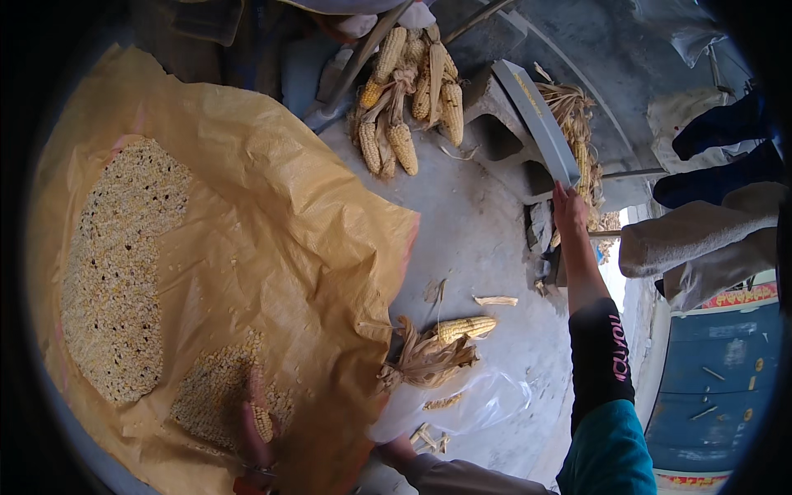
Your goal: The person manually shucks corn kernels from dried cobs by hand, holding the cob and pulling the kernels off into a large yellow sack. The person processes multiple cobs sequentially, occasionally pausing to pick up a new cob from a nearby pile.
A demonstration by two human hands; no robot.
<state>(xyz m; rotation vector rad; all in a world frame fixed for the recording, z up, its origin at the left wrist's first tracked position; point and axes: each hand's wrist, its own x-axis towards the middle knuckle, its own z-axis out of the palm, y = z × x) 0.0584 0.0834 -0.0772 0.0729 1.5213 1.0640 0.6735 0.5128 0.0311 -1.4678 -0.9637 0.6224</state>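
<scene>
My left hand (252, 436), blurred at the bottom, is shut around a maize cob (263, 422) that carries yellow kernels. It is over a small heap of loose kernels (213, 387) on a tan woven plastic sheet (297, 247). Off to the right, my right arm in a black and teal sleeve stretches forward. My right hand (570, 210) grips the near end of a long grey channel-shaped piece (538, 117), which bears yellow writing and leans over hollow concrete blocks (501, 124). A larger heap of pale kernels with dark specks (124, 272) lies at left.
Tied maize ears (405, 93) hang near a pole (362, 62). A husked ear (464, 328) and clear plastic bag (482, 399) lie on the concrete floor (489, 247). More ears (581, 148) are behind the channel. Socks (699, 229) hang right, near a blue door (711, 377).
</scene>
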